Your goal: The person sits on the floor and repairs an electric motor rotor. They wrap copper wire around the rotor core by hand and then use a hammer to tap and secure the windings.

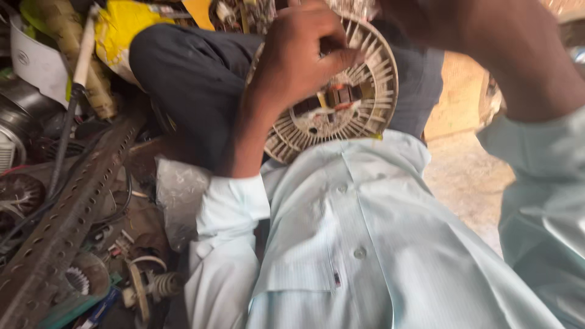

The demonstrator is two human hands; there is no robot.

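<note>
Finned round motor housing (359, 97), one only, off-white with radial ribs around its rim and reddish-brown windings showing in its middle, sits on the person's lap at the top centre of the view, against the dark trousers (189, 79) and just above the pale blue shirt (359, 244).

Going from the left: one long perforated metal bar (67, 219) runs slantwise across a heap of workshop scrap. Above it stands one white rod with a dark lower end (76, 79), and beside that a yellow bag (125, 24). At the far left edge, one dark round fan-like part (18, 192) lies half hidden. Near the bottom left there is one small toothed ring (78, 279) and one small coil on a white stem (163, 284); the rest of the heap is too blurred to count. One crumpled clear plastic sheet (180, 195) lies beside the rolled shirt cuff.

Next comes the left hand (298, 55), reaching up from that cuff. Its fingers are curled and pressed together over the upper face of the housing, thumb and fingertips touching the ribs near the centre; whether they pinch a small part there cannot be told.

At the right, the right hand itself is cut off by the top edge; only one forearm (518, 55) and its pale sleeve show, so its grip cannot be told. Behind it lies bare sandy floor (463, 176).
</note>
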